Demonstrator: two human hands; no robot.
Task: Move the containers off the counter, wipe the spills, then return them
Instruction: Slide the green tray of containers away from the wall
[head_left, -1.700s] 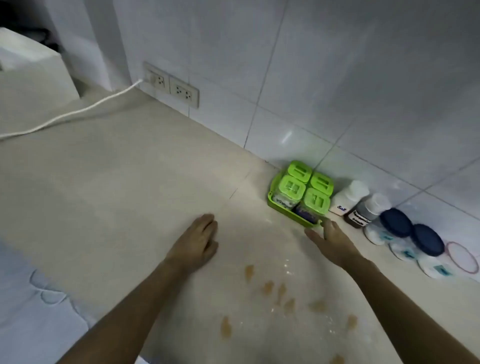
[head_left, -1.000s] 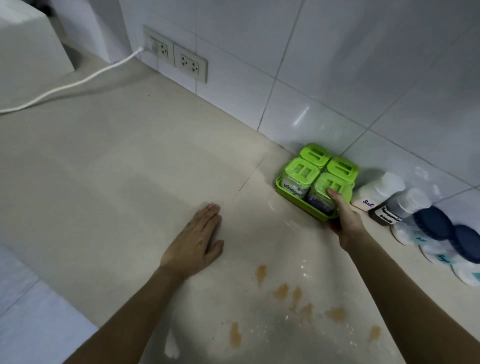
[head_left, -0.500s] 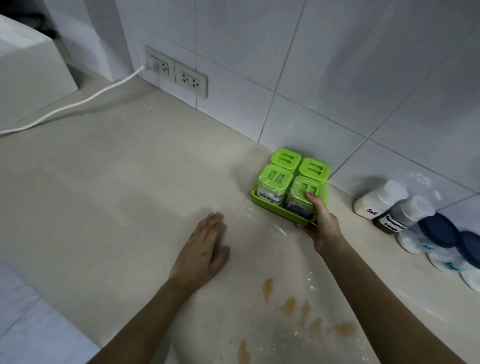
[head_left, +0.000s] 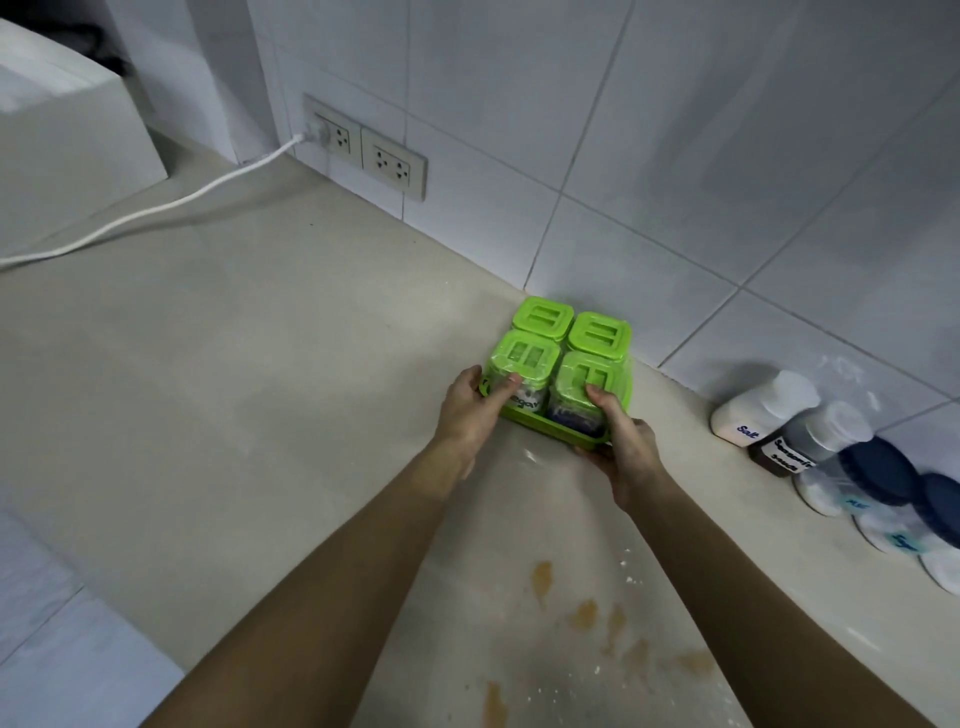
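Observation:
A green tray (head_left: 540, 422) holding several green-lidded jars (head_left: 540, 316) stands on the beige counter (head_left: 260, 395) near the tiled wall. My left hand (head_left: 470, 410) grips the tray's left side, thumb on a jar. My right hand (head_left: 621, 439) grips its front right corner, thumb on another jar's lid. Brown spill spots (head_left: 584, 616) and white powder lie on the counter in front, between my forearms. To the right, a salt bottle (head_left: 763, 408), a brown seasoning bottle (head_left: 810, 439) and blue-lidded jars (head_left: 878, 475) lie in a row.
Two wall sockets (head_left: 363, 148) sit at the back left, with a white cable (head_left: 156, 208) running left across the counter. A white appliance (head_left: 67, 119) stands at the far left. The counter's front edge (head_left: 104, 587) runs along the lower left.
The green tray has slid left, away from the bottles. My left hand left the counter and took hold of the tray's left side; my right hand kept its grip.

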